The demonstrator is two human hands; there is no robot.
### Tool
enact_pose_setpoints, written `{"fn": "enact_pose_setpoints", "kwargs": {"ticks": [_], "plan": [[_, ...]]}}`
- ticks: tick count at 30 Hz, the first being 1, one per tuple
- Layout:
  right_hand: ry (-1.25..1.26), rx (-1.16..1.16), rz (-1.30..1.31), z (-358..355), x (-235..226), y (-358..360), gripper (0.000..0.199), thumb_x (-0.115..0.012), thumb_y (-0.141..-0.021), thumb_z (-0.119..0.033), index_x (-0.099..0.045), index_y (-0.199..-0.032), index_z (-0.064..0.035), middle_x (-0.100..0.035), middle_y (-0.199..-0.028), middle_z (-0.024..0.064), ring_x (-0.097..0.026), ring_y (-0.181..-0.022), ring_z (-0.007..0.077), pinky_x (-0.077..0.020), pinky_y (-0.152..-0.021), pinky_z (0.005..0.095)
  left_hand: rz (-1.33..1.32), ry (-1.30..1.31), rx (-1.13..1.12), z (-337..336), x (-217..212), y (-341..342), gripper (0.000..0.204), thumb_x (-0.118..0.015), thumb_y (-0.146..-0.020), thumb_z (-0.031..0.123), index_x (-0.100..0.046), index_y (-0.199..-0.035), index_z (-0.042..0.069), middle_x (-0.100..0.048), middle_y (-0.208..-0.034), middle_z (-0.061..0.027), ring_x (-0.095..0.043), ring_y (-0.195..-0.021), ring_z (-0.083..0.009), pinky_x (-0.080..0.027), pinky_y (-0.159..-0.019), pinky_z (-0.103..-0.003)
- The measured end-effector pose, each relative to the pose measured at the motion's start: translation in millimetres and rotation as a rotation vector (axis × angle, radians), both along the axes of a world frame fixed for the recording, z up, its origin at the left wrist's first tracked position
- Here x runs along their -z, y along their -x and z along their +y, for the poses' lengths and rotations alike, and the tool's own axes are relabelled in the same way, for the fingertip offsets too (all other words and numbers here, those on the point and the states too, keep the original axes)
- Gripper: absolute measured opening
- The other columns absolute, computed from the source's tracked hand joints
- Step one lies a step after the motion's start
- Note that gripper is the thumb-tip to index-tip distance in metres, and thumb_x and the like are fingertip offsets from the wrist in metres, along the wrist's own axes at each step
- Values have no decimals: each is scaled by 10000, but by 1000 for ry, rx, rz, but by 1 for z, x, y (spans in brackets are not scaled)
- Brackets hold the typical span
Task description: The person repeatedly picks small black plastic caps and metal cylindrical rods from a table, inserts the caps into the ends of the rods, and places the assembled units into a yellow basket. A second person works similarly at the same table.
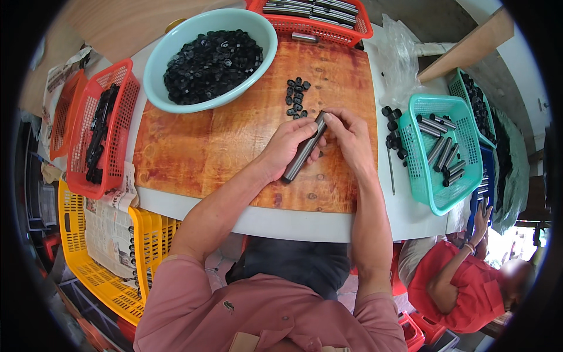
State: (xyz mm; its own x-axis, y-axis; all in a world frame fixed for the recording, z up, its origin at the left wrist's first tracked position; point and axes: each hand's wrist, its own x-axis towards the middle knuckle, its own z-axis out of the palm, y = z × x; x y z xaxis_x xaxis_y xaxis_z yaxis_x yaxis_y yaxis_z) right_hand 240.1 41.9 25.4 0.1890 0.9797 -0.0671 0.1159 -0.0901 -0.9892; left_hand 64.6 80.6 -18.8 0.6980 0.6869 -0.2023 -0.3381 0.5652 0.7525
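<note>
A dark grey metal tube (304, 151) is tilted above the wooden board, its far end up and to the right. My left hand (287, 144) is closed around its middle. At the far end, the thumb of my right hand (350, 136) presses on the tip, where something black shows; the right fingers curl behind it. Whether a separate cap sits there is too small to tell. Just beyond my hands, several small black plastic caps (298, 89) lie in loose rows on the board.
A pale green basin (153, 76) full of black caps stands at the far left of the board (193, 152). Metal tubes fill a red basket (281, 24) at the back and partly fill a green basket (437, 202) at right. Yellow crates (82, 264) stand left; a person in red (454, 281) sits right.
</note>
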Motion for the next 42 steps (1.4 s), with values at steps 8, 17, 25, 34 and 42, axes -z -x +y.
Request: {"fn": "enact_pose_setpoints", "kwargs": {"ticks": [8,17,25,34,42], "plan": [[61,-50,265,1,10,-16,282,-706,-1014,-239,-728,-1121,21,-688,-865,36,-608,-803,112,-482,-717,272,138,83,132,1,-26,2,388,-493,-1120,360,-619,-1148,-5,-678,-824,-107,-645,-624,-171,-522,-558,-285],[40,-74,247,1,16,-18,335,-750,-980,-299,-733,-1120,6,-676,-851,2,-556,-747,80,-431,-677,249,89,30,143,-1,-16,2,442,-479,-1119,442,-605,-1110,18,-611,-722,-45,-585,-511,-123,-454,-449,-250],[63,-70,212,1,11,-18,329,-745,-977,-299,-738,-1098,7,-662,-831,6,-549,-746,83,-429,-677,250,133,-56,127,-4,-23,2,421,-460,-1132,415,-598,-1113,18,-611,-723,-35,-575,-505,-113,-457,-452,-241],[79,-95,251,1,14,-20,308,-737,-982,-273,-733,-1111,7,-684,-874,16,-551,-763,86,-431,-696,247,124,-103,108,-5,-17,0,386,-470,-1133,387,-597,-1080,27,-614,-726,-33,-551,-498,-93,-439,-458,-226],[11,-192,286,-4,14,-40,273,-710,-993,-196,-720,-1168,13,-711,-954,20,-599,-875,99,-467,-806,258,167,-320,151,-6,-15,3,330,-497,-1134,307,-623,-1170,4,-668,-843,-38,-581,-615,-78,-462,-560,-216]]}}
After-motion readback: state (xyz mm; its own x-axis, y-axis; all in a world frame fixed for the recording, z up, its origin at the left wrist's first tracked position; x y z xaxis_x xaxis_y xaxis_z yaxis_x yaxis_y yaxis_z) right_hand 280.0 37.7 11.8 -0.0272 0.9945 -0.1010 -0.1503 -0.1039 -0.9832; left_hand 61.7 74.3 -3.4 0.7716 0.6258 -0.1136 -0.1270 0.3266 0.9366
